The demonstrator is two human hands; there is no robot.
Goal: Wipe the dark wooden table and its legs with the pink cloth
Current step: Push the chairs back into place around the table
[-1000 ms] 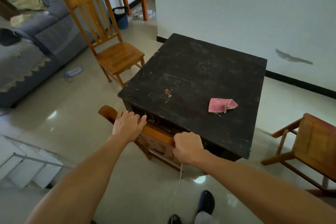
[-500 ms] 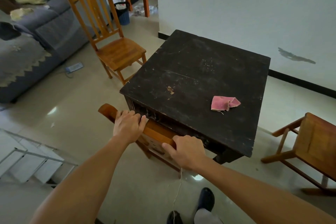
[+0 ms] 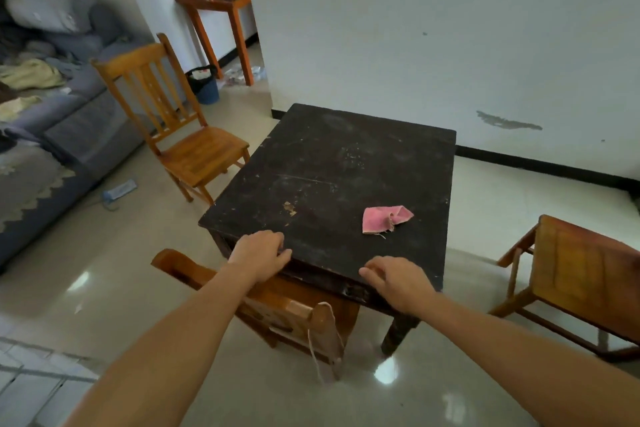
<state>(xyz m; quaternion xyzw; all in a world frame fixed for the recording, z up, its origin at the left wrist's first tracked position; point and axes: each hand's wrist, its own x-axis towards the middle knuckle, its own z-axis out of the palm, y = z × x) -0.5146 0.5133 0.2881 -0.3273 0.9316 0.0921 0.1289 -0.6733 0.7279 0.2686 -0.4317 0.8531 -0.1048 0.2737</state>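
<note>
Here the left hand (image 3: 260,255) and right hand (image 3: 396,282) rest loosely curled on the table (image 3: 329,166) edge.

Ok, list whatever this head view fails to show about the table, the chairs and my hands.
Head view only:
Dark table legs: one near leg shows; the top hides the rest.
Near chair: seat hidden under the table and left forearm.
Right chair: cut off by the frame edge.
Left hand: fingertips hidden by its knuckles, grip unclear.
Side table clutter: too small, blurred.
</note>
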